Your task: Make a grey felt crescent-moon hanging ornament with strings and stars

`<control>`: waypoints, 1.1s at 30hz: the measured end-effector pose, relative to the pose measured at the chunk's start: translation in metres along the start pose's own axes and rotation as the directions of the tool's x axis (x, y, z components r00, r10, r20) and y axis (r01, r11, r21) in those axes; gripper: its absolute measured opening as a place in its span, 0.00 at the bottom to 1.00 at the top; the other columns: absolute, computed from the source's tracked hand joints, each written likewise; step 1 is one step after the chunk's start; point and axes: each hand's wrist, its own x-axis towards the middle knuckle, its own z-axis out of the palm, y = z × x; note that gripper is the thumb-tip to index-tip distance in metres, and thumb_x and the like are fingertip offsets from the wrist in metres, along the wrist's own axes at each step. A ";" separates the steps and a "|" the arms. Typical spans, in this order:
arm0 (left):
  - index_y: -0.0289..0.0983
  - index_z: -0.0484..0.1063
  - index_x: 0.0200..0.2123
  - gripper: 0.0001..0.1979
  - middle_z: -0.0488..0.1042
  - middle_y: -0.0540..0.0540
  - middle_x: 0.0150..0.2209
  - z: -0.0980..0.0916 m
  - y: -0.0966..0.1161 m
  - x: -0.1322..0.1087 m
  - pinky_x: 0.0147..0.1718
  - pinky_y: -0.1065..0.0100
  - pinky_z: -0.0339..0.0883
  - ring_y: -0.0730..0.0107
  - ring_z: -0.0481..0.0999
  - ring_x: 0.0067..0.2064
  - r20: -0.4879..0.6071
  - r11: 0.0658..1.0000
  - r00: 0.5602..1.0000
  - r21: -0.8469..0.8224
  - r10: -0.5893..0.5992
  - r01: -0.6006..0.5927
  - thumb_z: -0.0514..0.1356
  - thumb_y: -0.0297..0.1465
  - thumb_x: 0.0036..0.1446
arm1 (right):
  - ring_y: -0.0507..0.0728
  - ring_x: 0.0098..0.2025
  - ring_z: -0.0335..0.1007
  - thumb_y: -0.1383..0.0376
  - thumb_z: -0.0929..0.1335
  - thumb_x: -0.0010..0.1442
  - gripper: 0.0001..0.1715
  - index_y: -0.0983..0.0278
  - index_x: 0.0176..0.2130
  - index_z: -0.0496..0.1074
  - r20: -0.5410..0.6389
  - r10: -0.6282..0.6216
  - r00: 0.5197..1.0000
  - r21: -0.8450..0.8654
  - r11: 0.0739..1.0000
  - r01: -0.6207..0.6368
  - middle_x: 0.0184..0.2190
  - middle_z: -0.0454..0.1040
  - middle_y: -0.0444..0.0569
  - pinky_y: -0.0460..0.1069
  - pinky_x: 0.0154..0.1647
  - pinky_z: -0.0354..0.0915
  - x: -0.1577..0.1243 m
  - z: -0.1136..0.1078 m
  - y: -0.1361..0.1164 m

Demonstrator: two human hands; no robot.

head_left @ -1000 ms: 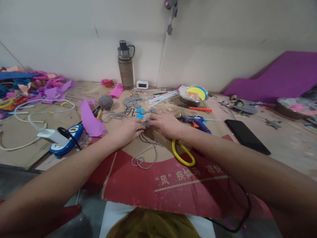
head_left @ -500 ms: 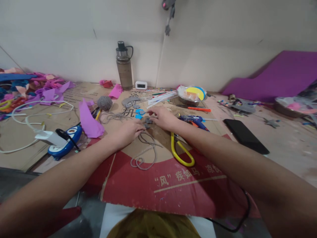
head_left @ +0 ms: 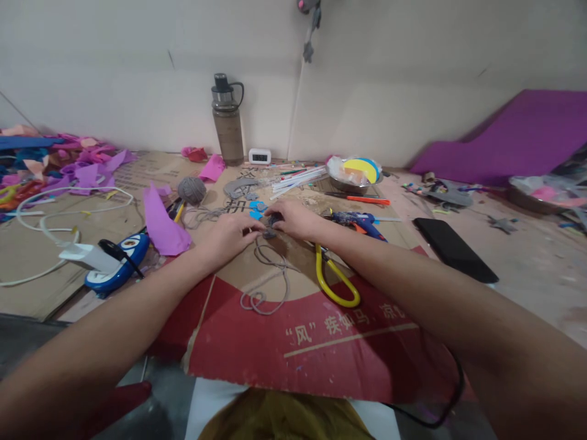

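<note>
Small grey piece (head_left: 269,227) pinched between left hand (head_left: 228,235) and right hand (head_left: 296,220)

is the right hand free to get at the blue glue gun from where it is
Probably yes: the right hand lies just beside the glue gun, with bare cardboard between them, though its fingers are busy on a small grey piece.

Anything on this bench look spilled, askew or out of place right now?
Mostly clutter. Felt scraps lie heaped at the far left, loose grey yarn trails from the small grey piece that both hands pinch, and the scissors lie half under the right forearm.
</note>
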 end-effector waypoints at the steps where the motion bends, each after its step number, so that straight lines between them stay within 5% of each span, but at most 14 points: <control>1: 0.38 0.79 0.38 0.09 0.80 0.46 0.37 -0.001 -0.002 0.001 0.40 0.67 0.66 0.67 0.76 0.38 -0.031 1.000 0.999 0.011 -0.028 0.029 0.58 0.29 0.56 | 0.57 0.44 0.71 0.73 0.69 0.51 0.20 0.65 0.46 0.75 -0.007 0.016 1.000 0.021 1.000 -0.016 0.43 0.77 0.52 0.48 0.45 0.63 0.000 0.000 0.000; 5: 0.37 0.79 0.38 0.10 0.77 0.43 0.34 0.000 -0.017 0.012 0.39 0.65 0.65 0.65 0.73 0.37 -0.033 0.991 0.995 0.087 -0.095 0.097 0.60 0.33 0.54 | 0.54 0.38 0.71 0.73 0.69 0.51 0.19 0.65 0.45 0.75 -0.009 0.093 0.996 0.150 0.984 -0.091 0.38 0.78 0.49 0.47 0.39 0.63 -0.001 -0.001 -0.001; 12: 0.39 0.79 0.35 0.10 0.75 0.43 0.36 0.009 -0.027 0.028 0.40 0.64 0.64 0.63 0.72 0.40 0.031 0.994 0.998 0.104 -0.049 0.045 0.61 0.36 0.52 | 0.51 0.30 0.65 0.72 0.67 0.52 0.10 0.66 0.36 0.76 -0.051 0.140 0.989 0.305 0.945 -0.118 0.26 0.73 0.44 0.47 0.35 0.60 0.000 -0.013 -0.006; 18: 0.36 0.77 0.31 0.09 0.77 0.48 0.28 -0.004 -0.015 0.025 0.31 0.69 0.61 0.70 0.71 0.29 0.094 0.969 0.970 -0.083 -0.224 0.232 0.58 0.34 0.54 | 0.49 0.24 0.60 0.74 0.64 0.53 0.07 0.64 0.31 0.69 0.032 0.298 0.954 0.541 0.797 -0.267 0.23 0.66 0.41 0.46 0.28 0.59 -0.009 -0.018 -0.013; 22: 0.35 0.76 0.33 0.11 0.77 0.49 0.27 -0.008 -0.011 0.022 0.29 0.70 0.61 0.72 0.71 0.27 0.164 0.944 0.960 -0.205 -0.229 0.260 0.57 0.35 0.54 | 0.49 0.23 0.59 0.76 0.62 0.50 0.10 0.63 0.31 0.67 0.099 0.366 0.925 0.642 0.687 -0.340 0.22 0.64 0.42 0.45 0.25 0.58 -0.020 -0.019 -0.020; 33: 0.36 0.77 0.33 0.10 0.78 0.48 0.29 -0.008 -0.013 0.019 0.30 0.70 0.61 0.72 0.72 0.29 0.191 0.967 0.961 -0.122 -0.199 0.224 0.59 0.34 0.53 | 0.49 0.20 0.55 0.66 0.61 0.59 0.13 0.66 0.34 0.74 0.089 0.376 0.922 0.393 0.837 -0.380 0.17 0.61 0.41 0.46 0.25 0.53 -0.039 -0.018 -0.018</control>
